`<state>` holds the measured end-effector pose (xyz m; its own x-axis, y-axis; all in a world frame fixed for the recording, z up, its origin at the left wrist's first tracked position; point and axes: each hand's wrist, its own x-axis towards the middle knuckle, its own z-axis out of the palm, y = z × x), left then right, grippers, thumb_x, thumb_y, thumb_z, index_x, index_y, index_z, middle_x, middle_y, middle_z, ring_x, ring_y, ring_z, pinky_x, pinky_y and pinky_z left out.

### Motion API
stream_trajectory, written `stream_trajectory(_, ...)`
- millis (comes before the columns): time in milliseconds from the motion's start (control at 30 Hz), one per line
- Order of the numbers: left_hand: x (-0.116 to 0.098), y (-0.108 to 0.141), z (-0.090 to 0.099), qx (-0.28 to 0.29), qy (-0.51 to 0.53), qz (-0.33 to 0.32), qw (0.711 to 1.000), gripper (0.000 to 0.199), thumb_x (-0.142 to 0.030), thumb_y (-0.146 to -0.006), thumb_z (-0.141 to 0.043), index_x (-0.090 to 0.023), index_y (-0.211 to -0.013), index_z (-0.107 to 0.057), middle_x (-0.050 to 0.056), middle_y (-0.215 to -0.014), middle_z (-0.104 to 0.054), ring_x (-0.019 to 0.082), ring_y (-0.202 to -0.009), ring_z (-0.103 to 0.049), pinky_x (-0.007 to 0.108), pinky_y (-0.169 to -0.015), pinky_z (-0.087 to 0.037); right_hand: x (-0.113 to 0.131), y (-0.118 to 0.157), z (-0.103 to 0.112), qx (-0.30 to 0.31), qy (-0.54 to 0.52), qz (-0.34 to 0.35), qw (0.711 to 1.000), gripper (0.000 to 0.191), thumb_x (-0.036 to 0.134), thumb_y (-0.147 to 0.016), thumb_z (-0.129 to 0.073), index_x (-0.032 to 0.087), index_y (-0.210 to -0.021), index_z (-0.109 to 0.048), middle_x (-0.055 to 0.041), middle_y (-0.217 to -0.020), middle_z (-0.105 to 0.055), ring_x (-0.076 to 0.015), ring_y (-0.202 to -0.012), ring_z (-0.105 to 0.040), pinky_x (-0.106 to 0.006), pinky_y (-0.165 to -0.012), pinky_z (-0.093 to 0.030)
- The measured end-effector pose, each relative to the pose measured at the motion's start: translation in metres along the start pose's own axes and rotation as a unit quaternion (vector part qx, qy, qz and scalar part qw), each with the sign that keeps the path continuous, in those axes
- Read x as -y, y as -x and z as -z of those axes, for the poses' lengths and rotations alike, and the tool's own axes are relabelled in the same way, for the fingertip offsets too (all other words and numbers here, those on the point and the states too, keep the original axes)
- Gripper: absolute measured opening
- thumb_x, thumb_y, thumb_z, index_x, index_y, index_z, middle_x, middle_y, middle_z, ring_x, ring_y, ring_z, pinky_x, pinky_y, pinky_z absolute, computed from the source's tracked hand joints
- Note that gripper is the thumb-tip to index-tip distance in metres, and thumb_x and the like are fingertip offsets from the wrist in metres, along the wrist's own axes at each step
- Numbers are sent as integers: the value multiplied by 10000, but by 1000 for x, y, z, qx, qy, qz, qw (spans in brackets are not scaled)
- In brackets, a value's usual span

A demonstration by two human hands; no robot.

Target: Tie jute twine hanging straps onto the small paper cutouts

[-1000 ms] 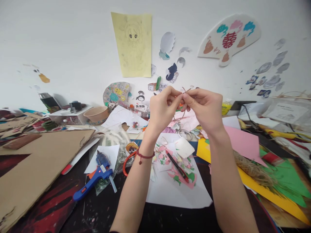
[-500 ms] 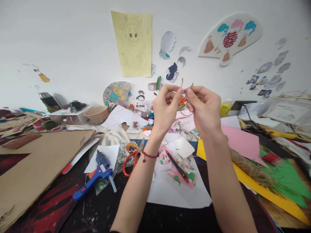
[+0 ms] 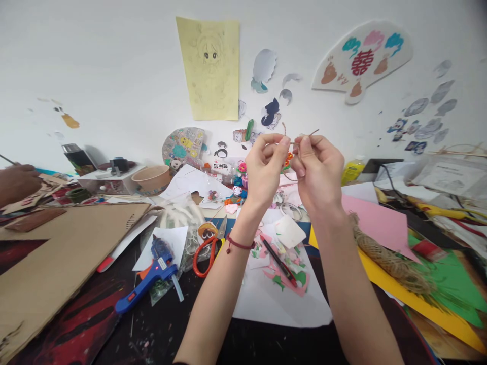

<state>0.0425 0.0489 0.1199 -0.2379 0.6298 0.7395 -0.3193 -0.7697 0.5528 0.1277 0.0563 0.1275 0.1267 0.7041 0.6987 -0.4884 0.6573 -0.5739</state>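
The left hand (image 3: pixel 265 170) and right hand (image 3: pixel 321 175) each have thumb and index fingers clamped on a thin brown cord (image 3: pixel 314 132), held up above the table (image 3: pixel 266 342). One end pokes up by the left fingertips, the other slants out past the right ones; a short stretch spans the gap, and a curved part hangs below. Whether there is a knot in it I cannot tell.

The pinch looks like the weak point: both ends are short, so a small slip could free one — and a harder pull on one side could drag it out from under a thumb. The hanging curve might twist or snag on a finger, since it hangs slack between the hands.

Below lie paper scraps (image 3: pixel 300 278) and a pen (image 3: pixel 277 259) on white paper (image 3: pixel 274 309); a dropped cord could get lost among the bits. By the left forearm are orange-handled scissors (image 3: pixel 222 229), blades open, then a blue glue gun (image 3: pixel 162 264) — a forearm swinging outward might knock either. Twine (image 3: pixel 384 253) lies beside the right forearm, its loose strands a possible catch. Far left, another person's hand (image 3: pixel 17 183) is well apart.
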Motion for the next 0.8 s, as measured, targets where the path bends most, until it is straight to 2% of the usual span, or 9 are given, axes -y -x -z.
stream_trajectory(267,-1,2,-2,-18,37,28,999,196,-321,-885,-745,-187,-849,-606,-63,-571,-491,55,-504,-393,204,-494,-305,2,2,-3,-8,8,-7,1000,243,319,-866,-769,164,-760,-615,64,-651,-475,-8,-447,-310,-196,-444,-286)
stream_trajectory(567,-4,3,-4,-27,66,47,996,267,-400,-853,-776,-194,-837,-606,-77,-560,-423,47,-486,-354,199,-487,-299,4,2,-5,-10,18,-20,1000,259,324,-919,-707,173,-754,-576,39,-767,-535,-2,-450,-323,-194,-437,-314)
stream_trajectory(800,-4,0,-3,-29,57,47,997,311,-441,-829,-792,-199,-836,-597,-74,-559,-414,52,-488,-349,210,-471,-299,5,2,-4,-1,32,-21,999,285,370,-901,-723,188,-756,-558,42,-763,-509,-16,-461,-324,-201,-434,-321)
